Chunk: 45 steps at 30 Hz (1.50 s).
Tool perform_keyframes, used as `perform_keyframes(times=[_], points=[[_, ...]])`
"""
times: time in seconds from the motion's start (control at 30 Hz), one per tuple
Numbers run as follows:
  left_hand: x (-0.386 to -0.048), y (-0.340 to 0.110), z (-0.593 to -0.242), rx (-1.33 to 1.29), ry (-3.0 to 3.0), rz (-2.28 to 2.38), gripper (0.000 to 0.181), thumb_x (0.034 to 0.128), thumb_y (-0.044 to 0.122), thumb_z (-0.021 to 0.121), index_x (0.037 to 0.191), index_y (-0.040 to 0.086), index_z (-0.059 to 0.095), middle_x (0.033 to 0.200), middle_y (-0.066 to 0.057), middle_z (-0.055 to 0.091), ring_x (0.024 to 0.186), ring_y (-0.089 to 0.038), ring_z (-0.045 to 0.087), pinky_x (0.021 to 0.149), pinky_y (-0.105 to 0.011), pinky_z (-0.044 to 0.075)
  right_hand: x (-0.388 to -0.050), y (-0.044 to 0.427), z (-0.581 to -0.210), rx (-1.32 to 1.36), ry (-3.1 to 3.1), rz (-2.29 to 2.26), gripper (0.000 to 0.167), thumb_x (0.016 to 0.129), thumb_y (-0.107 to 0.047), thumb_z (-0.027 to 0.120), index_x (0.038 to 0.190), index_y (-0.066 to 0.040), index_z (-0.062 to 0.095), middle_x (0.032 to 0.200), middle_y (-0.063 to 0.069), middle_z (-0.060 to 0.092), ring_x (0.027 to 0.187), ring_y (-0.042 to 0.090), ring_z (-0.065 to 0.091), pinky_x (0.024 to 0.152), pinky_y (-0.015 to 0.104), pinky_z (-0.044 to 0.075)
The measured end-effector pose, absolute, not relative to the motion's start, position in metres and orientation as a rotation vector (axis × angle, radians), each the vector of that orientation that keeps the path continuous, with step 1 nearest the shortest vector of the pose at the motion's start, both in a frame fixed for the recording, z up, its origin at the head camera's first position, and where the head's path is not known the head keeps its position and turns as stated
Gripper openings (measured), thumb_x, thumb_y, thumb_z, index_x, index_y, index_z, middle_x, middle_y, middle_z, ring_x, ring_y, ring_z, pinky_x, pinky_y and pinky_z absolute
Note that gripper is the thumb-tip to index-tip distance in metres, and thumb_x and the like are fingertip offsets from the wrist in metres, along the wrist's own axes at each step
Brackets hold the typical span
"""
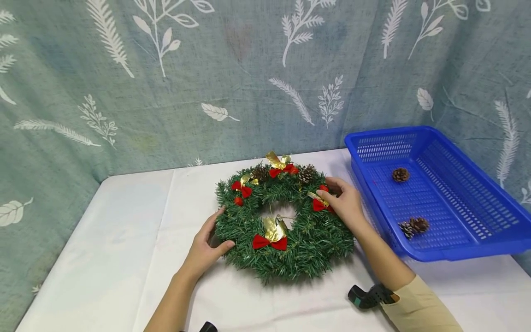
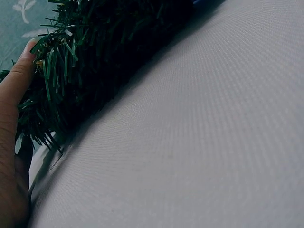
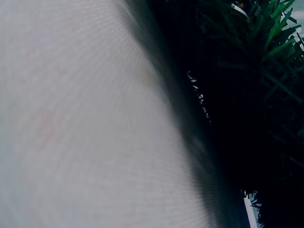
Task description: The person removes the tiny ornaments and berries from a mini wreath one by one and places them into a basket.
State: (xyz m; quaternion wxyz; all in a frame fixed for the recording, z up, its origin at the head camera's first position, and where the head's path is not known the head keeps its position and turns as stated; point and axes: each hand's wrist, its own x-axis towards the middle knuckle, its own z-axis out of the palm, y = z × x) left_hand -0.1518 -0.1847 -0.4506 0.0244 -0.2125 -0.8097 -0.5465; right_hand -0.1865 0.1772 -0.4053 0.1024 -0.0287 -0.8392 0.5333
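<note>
A green Christmas wreath (image 1: pixel 290 258) lies on the white-covered table, trimmed with red bows (image 1: pixel 269 242), gold ribbons, small red balls and pine cones (image 1: pixel 307 174). At its left edge my left hand (image 1: pixel 205 244) holds it, thumb on the upper side and fingers at the outer rim. The left wrist view shows that thumb (image 2: pixel 16 78) against the tinsel needles. On the right side my right hand (image 1: pixel 346 203) grips the rim, its thumb beside a red bow and gold ribbon. Needles hide some fingertips. In the right wrist view only the dark wreath (image 3: pixel 280 71) and tablecloth appear.
A blue plastic basket (image 1: pixel 383 207) stands at the right, close to my right forearm. Inside are a lone pine cone (image 1: pixel 400 174) and two more together (image 1: pixel 419 225). A leaf-patterned curtain (image 1: pixel 186 115) hangs behind the table (image 1: pixel 124 240).
</note>
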Motion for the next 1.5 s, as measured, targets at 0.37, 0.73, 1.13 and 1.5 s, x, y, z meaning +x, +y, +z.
perform_keyframes(times=[0.37,0.73,1.13,1.5], points=[[-0.155,-0.193,-0.447,-0.679,-2.5,-1.647,0.083,0.0824,0.008,0.073,0.15,0.027,0.027,0.154,0.0,0.027,0.142,-0.016,0.024,0.106,-0.008,0.024,-0.192,0.169,-0.403,-0.068,-2.526,1.477,0.048,0.084,-0.019,0.072,0.127,-0.001,0.058,0.116,0.02,0.064,0.104,0.031,0.06,0.085,0.043,0.05],[-0.152,-0.193,-0.447,-0.665,-2.5,-1.66,0.085,0.0809,0.007,0.074,0.149,0.028,0.028,0.154,0.003,0.028,0.142,-0.018,0.023,0.107,-0.008,0.023,-0.187,0.167,-0.403,-0.102,-2.58,1.421,0.046,0.086,-0.023,0.07,0.126,-0.004,0.06,0.109,0.017,0.067,0.096,0.027,0.062,0.072,0.032,0.049],[-0.153,-0.189,-0.446,-0.669,-2.506,-1.688,0.085,0.0804,0.005,0.074,0.149,0.028,0.029,0.154,0.003,0.028,0.14,-0.012,0.026,0.107,-0.008,0.024,-0.185,0.169,-0.407,-0.103,-2.504,1.422,0.036,0.084,-0.017,0.072,0.116,-0.002,0.067,0.101,0.016,0.069,0.082,0.023,0.062,0.062,0.024,0.047],[-0.154,-0.189,-0.452,-0.694,-2.521,-1.648,0.083,0.0822,0.01,0.073,0.15,0.027,0.028,0.154,0.0,0.027,0.143,-0.021,0.02,0.107,-0.008,0.022,-0.182,0.171,-0.408,-0.158,-2.397,1.566,0.035,0.083,-0.02,0.074,0.115,-0.005,0.069,0.097,0.015,0.069,0.046,0.007,0.053,0.043,0.022,0.046]])
